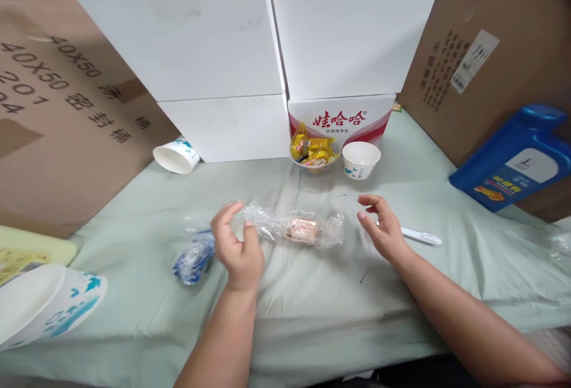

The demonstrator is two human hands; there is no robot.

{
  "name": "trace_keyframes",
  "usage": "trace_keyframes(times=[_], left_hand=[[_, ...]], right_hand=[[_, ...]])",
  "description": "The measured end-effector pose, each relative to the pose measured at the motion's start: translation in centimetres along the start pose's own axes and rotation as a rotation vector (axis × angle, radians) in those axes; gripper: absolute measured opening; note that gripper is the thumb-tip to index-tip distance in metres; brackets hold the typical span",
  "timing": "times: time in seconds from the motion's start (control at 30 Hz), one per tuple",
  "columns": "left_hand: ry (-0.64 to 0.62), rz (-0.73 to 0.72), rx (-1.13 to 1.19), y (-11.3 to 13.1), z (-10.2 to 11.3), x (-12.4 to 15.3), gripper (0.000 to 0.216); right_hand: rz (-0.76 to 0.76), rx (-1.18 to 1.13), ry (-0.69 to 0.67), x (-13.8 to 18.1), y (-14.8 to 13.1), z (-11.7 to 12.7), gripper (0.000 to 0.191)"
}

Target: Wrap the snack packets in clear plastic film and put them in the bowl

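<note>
On the cloth between my two hands lies a transparent plastic wrapper (330, 232) with a small pinkish-brown block (302, 230) inside, perhaps a snack. My left hand (239, 251) is open beside the wrapper's crumpled left end, thumb and fingers apart; whether the thumb touches the plastic I cannot tell. To the right, my right hand (384, 230) is also open, its fingers curved and apart from the wrapper. A white plastic utensil (422, 235) lies just behind that hand, partly hidden by it. Left of my left hand rests a crumpled blue and transparent packet (194, 259).
A bowl of yellow packets (316, 153) and an upright paper cup (361, 160) stand before white boxes (241, 129). Another paper cup (176, 156) lies tipped at back left, with a larger one (66, 304) at front left. A blue bottle (513, 162) leans right. Cardboard flanks both sides.
</note>
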State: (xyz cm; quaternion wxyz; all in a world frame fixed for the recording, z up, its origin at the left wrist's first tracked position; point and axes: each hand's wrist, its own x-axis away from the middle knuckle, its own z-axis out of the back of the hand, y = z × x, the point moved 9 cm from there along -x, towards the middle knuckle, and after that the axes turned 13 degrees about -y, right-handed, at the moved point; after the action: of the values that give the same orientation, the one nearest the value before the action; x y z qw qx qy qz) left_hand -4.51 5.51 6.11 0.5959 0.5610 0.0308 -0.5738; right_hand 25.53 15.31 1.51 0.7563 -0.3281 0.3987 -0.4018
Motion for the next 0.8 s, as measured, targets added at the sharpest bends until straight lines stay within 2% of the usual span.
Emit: trace_keyframes(times=[0.07, 0.13, 0.2, 0.27, 0.37, 0.5, 0.57, 0.6, 0.67, 0.73, 0.8], left_hand=[[-0.278, -0.180, -0.220, 2.5, -2.7, 0.2, 0.045], [-0.524, -0.265, -0.374, 3.4, -5.4, 1.1, 0.048], [-0.654, -0.285, -0.471, 3.8, -7.0, 1.9, 0.037], [-0.707, -0.324, -0.493, 4.7, -7.7, 2.7, 0.022], [-0.834, -0.402, -0.452, 7.0, -8.3, 4.7, 0.024], [-1.291, -0.396, -0.439, 8.8, -9.8, 9.3, 0.017], [-1.459, -0.342, -0.414, 9.3, -9.9, 10.9, 0.007], [-1.505, -0.305, -0.399, 9.4, -9.8, 11.2, 0.008], [-1.532, -0.221, -0.410, 8.9, -9.6, 11.0, 0.017], [-1.464, -0.124, -0.521, 7.6, -9.4, 9.9, 0.024], [-1.316, -0.036, -0.674, 5.8, -8.9, 8.4, 0.029]], right_hand=[[0.112, -0.009, -0.191, 0.2, -1.7, -2.0, 0.050], [0.185, -0.002, -0.368, 0.7, -2.8, -4.0, 0.058], [0.196, 0.022, -0.443, 0.9, -2.9, -5.1, 0.039], [0.155, 0.041, -0.374, 0.5, -2.1, -4.7, 0.019], [0.091, -0.013, -0.133, -0.2, -0.6, -2.1, 0.015], [0.068, -0.127, 0.175, 0.2, 0.3, 1.5, 0.015], [0.093, -0.135, 0.253, 0.8, -0.3, 2.6, 0.016], [0.137, -0.136, 0.228, 1.0, -1.0, 2.6, 0.016], [0.289, -0.130, 0.052, 1.2, -3.3, 1.3, 0.018], [0.471, -0.094, -0.209, 1.9, -5.9, -1.0, 0.023], [0.596, -0.016, -0.428, 2.8, -7.5, -3.2, 0.029]])
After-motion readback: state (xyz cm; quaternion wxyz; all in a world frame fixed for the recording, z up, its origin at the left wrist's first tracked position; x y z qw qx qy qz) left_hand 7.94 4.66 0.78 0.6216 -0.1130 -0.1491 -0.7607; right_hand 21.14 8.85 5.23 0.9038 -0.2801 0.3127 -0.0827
